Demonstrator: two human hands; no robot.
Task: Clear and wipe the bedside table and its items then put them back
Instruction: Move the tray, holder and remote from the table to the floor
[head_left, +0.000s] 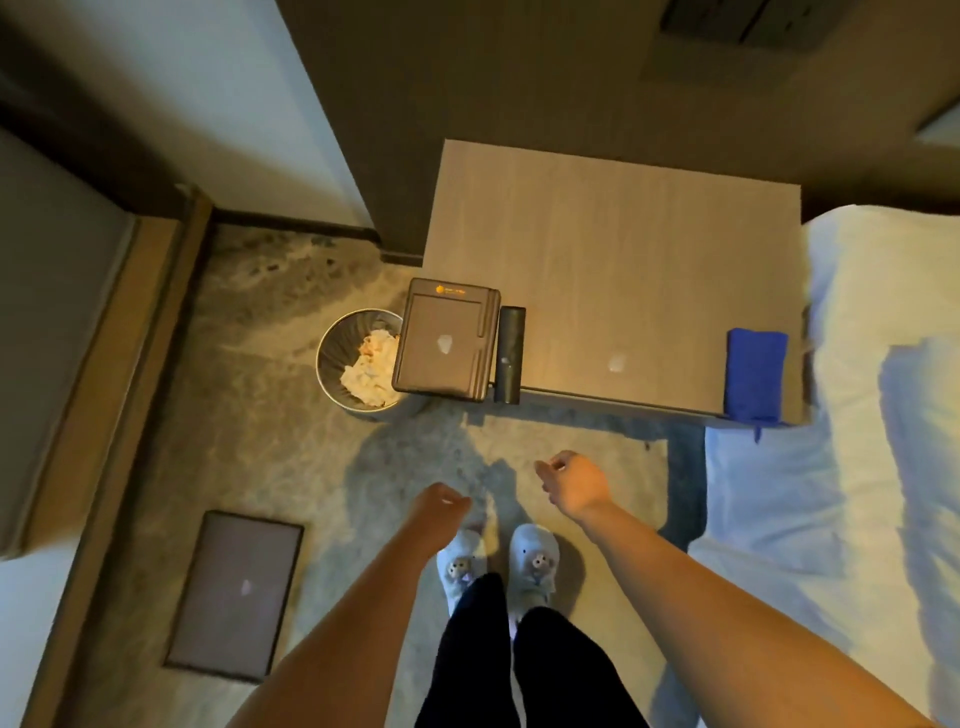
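Note:
The wooden bedside table (613, 249) stands ahead against the wall. At its front left corner lies a dark notepad folder (444, 340), overhanging the edge, with a black remote (509, 356) right beside it. A folded blue cloth (753, 374) rests at the front right corner. My left hand (441, 504) hangs over the carpet in front of the table, fingers curled in, holding nothing. My right hand (574, 480) is a little higher and to the right, loosely curled and also empty. Both hands are apart from the table.
A round bin (337, 364) with crumpled paper sits on the carpet left of the table. A flat dark tray (236, 595) lies on the floor at lower left. The white bed (857, 467) borders the table on the right. My slippered feet (498, 564) stand below.

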